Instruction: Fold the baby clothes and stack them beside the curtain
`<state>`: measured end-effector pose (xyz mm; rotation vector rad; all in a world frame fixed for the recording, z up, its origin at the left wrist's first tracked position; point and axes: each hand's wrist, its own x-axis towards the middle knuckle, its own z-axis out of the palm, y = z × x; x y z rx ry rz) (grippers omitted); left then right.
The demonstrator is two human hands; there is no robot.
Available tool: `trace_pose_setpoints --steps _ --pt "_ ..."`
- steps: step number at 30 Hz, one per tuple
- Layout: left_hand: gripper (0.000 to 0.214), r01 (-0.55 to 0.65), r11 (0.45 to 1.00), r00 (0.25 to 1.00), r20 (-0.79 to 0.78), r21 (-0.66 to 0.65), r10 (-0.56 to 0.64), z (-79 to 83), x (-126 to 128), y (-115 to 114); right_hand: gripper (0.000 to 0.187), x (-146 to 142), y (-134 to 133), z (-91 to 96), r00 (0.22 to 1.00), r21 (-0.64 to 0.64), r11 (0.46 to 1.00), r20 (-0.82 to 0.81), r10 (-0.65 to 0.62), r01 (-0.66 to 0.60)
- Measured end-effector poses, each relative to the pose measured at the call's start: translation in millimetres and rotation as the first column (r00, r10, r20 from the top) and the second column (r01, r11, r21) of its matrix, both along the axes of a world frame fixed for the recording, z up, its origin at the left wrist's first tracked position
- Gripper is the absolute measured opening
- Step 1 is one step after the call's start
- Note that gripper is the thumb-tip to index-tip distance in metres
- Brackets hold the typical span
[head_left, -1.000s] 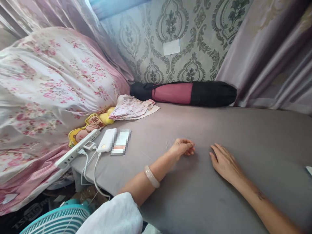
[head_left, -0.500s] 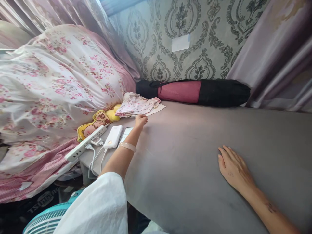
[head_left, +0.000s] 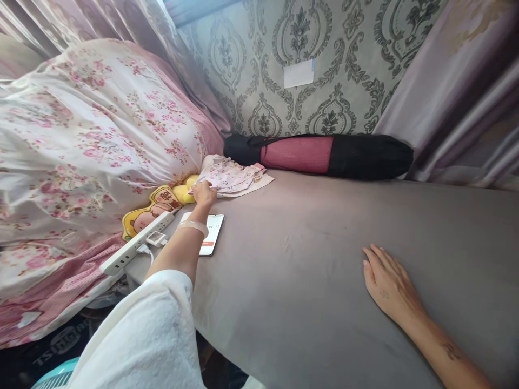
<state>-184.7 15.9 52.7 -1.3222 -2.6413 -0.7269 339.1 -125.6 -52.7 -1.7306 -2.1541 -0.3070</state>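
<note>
My left hand (head_left: pixel 204 193) reaches out to the near left corner of a folded floral cloth (head_left: pixel 237 175). Its fingers are curled closed on the cloth's edge; the fingertips are partly hidden. Below that wrist, which wears a pale bangle (head_left: pixel 194 228), a phone (head_left: pixel 213 235) with a lit screen lies partly covered by the forearm. My right hand (head_left: pixel 391 281) rests palm down on the grey covered surface (head_left: pixel 292 281), fingers stretched out, holding nothing.
A white power strip (head_left: pixel 138 243) with plugged-in chargers lies along the left edge, beside a yellow cartoon cushion (head_left: pixel 152 210). Floral bedding (head_left: pixel 101 124) piles up at left. A black and pink long bag (head_left: pixel 300 154) lies against the wall. Part of a turquoise fan (head_left: pixel 57 375) shows below.
My left hand has moved left from the cloth's front edge to its left corner. More of the phone shows, while the forearm now hides the white power bank. My right hand stays still.
</note>
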Motion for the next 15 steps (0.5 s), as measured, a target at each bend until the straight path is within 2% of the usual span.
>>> trace_pose_setpoints --steps 7,13,15 --pt "0.028 -0.033 0.99 0.998 -0.059 -0.134 0.025 0.2 -19.5 4.1 0.049 1.3 0.7 -3.6 1.0 0.037 0.999 0.02 0.004 -0.005" --pt "0.033 -0.047 0.994 0.999 -0.023 -0.102 0.045 -9.3 -31.8 11.2 0.048 1.1 1.0 -5.7 1.0 0.034 0.999 0.011 -0.012 0.012" --pt "0.034 -0.017 0.997 1.0 0.003 -0.072 0.017 -10.7 -33.8 13.4 0.047 0.9 0.7 -5.7 1.0 0.027 1.0 0.008 -0.017 0.016"
